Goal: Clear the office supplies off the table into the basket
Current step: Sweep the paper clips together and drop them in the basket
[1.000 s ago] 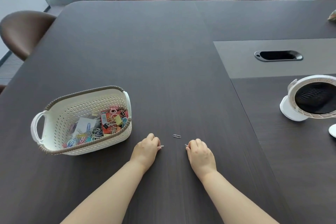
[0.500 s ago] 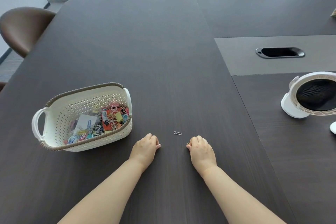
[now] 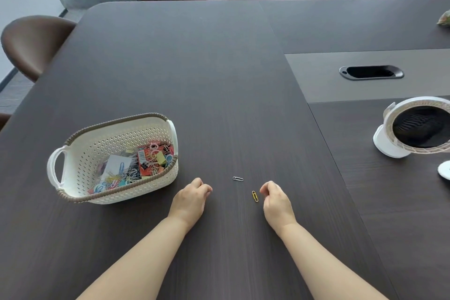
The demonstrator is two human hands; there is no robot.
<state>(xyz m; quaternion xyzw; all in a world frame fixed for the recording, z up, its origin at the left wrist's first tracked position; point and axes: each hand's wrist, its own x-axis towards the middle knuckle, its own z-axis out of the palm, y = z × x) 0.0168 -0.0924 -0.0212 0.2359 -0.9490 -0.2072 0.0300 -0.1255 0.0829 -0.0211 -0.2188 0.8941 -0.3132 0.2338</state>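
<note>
We see white perforated plastic basket left; silver wire paperclip centre; yellow wire paperclip nearer us, right of it.

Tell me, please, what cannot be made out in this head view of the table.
Head view only:
- Left hand: whether its curled fingers pinch a clip; its own back hides them.
- Right hand: likewise, though a yellow clip lies beside it.
- Basket: lower contents, buried under the top layer and hidden by the near wall.
- Fan: right part cut off by the frame edge.
- White object at the right edge: mostly cut off, unidentifiable.
</note>
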